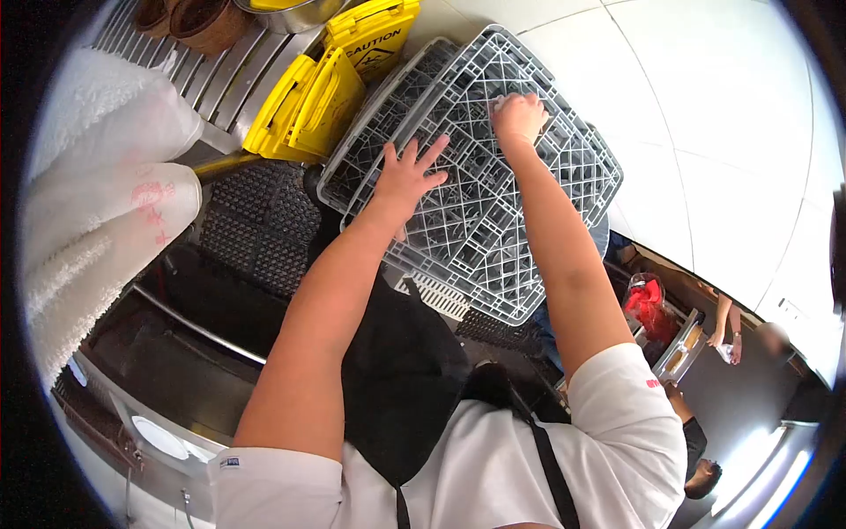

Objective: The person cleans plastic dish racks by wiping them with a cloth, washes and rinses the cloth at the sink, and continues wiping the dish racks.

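A grey plastic crate (458, 220) with a lattice face stands tilted in front of me, and a second grey crate (388, 106) sits behind it on the left. My left hand (407, 183) rests at the lattice near the crate's left side, its fingers spread and nothing in them. Higher up and to the right, my right hand (522, 120) is closed against the lattice. A small whitish bit shows at its fingertips; what it is I cannot make out.
Yellow caution signs (308, 106) stand left of the crates beside a slatted metal rack (233, 79). White bags or towels (115, 203) hang at far left. Black perforated mat (256, 225) covers the floor. Other people are at the right, near a red item (648, 309).
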Demonstrator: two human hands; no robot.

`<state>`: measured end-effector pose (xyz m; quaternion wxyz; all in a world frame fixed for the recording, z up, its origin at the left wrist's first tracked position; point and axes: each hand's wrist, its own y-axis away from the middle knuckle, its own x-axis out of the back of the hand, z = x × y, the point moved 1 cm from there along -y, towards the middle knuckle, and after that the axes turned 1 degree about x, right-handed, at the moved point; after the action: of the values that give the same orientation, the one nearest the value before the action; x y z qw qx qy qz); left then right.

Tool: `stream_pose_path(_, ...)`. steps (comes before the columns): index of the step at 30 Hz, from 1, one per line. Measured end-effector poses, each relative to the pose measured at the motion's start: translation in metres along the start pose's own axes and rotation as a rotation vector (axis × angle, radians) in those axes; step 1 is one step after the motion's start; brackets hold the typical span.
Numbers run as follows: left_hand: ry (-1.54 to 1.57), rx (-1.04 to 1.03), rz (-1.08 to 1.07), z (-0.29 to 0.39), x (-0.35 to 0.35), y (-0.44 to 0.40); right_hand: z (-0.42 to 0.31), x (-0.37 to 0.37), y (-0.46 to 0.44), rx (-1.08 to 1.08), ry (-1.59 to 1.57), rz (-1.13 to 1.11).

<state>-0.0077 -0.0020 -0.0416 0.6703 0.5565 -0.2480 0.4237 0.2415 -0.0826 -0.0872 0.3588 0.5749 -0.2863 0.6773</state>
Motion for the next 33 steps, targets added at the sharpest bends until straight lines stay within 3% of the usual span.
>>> stream_pose_path(4,0.013,0.006,0.063,0.000,-0.001,0.004,0.024,0.009,-0.001,0.259,-0.129,-0.131)
stream_pose_path(8,-0.021,-0.011,0.037,-0.001,-0.001,0.003,0.007,0.043,0.013,0.207,-0.015,-0.144)
stream_pose_path(11,-0.005,-0.017,0.014,-0.002,-0.004,0.000,0.001,0.011,0.002,0.076,0.063,0.011)
stream_pose_path(17,-0.061,-0.015,-0.024,-0.001,0.000,0.000,0.053,-0.030,0.005,0.201,-0.258,0.062)
stream_pose_path(19,-0.056,-0.011,-0.030,-0.001,-0.003,0.000,0.036,0.032,0.024,-0.092,-0.449,-0.008)
stream_pose_path(20,-0.055,-0.012,-0.034,-0.001,-0.002,0.000,0.048,0.024,0.022,-0.139,-0.438,0.018)
stream_pose_path(22,-0.057,-0.017,-0.040,-0.002,-0.001,-0.001,0.056,0.021,0.028,-0.115,-0.538,0.104)
stream_pose_path(25,-0.052,-0.010,-0.046,-0.001,0.000,0.000,0.055,0.022,0.036,0.083,-0.245,-0.078)
stream_pose_path(26,-0.054,-0.007,-0.044,-0.001,0.001,0.001,0.048,0.028,0.054,0.150,-0.232,0.041)
stream_pose_path(31,-0.034,-0.009,-0.075,0.000,0.008,0.003,0.056,-0.007,0.046,0.348,-0.180,0.042)
stream_pose_path(33,-0.033,-0.011,-0.077,-0.001,0.009,0.003,0.063,0.014,0.046,0.102,-0.422,0.001)
